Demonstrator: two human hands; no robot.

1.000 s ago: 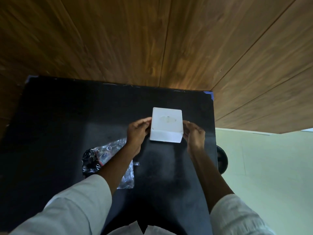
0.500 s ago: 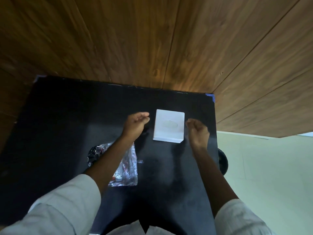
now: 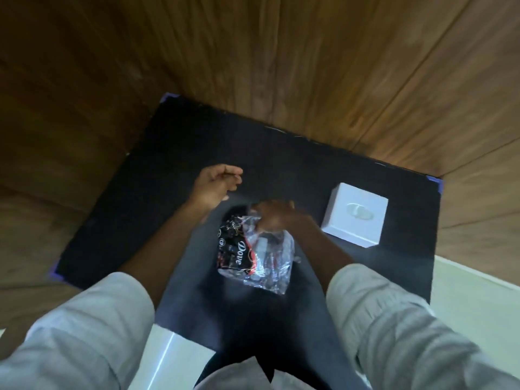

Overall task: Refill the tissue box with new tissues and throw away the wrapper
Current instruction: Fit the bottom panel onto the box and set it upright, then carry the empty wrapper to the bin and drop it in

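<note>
The white tissue box [image 3: 355, 214] stands on the black table [image 3: 157, 192] at the right, with its oval slot facing up. A clear and black plastic wrapper [image 3: 254, 253] printed "Dove" hangs in the middle of the view, pinched at its top edge by my right hand [image 3: 274, 216]. My left hand [image 3: 215, 184] hovers above the table to the left of the wrapper, fingers loosely spread and holding nothing. Both hands are away from the box.
Wooden wall panels [image 3: 253, 66] rise behind and to the left of the table. Pale floor tiles [image 3: 475, 302] lie to the right and at the front. Blue tape marks the table corners [image 3: 435, 183].
Both hands left the tissue box, which stays on the table. My right hand crossed over and took hold of the wrapper, lifting it. The camera view swung left.
</note>
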